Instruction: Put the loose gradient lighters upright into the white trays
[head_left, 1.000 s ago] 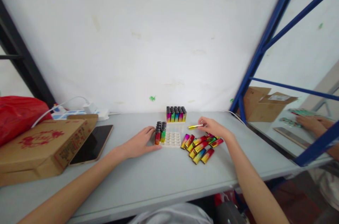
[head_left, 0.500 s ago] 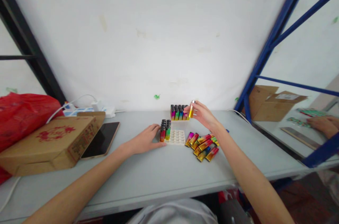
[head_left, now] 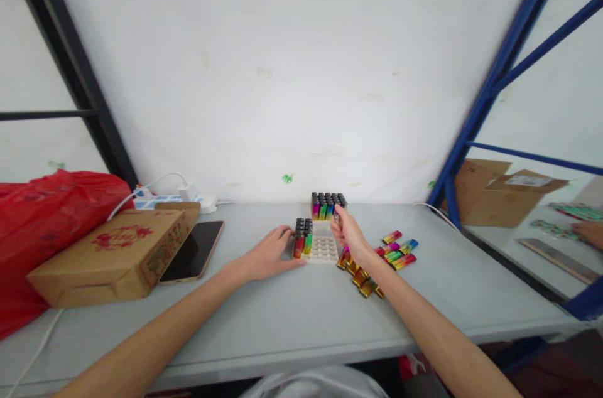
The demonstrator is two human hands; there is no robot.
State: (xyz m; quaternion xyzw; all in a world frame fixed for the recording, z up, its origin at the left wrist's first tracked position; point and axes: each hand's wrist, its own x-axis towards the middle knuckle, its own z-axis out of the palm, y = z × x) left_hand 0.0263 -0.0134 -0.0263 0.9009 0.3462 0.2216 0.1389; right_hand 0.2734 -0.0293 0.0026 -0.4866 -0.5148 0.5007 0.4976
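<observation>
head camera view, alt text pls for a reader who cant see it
A person's right hand pinches a lighter above a white tray part-filled with upright lighters, while the left hand rests against its left edge. To the right, loose lighters lie on the grey table; a full tray stands behind, a cardboard box and phone to the left.

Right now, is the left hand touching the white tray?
Touching. In the head view the left hand has its thumb against the white tray at the front-left corner, with no gap showing.
</observation>
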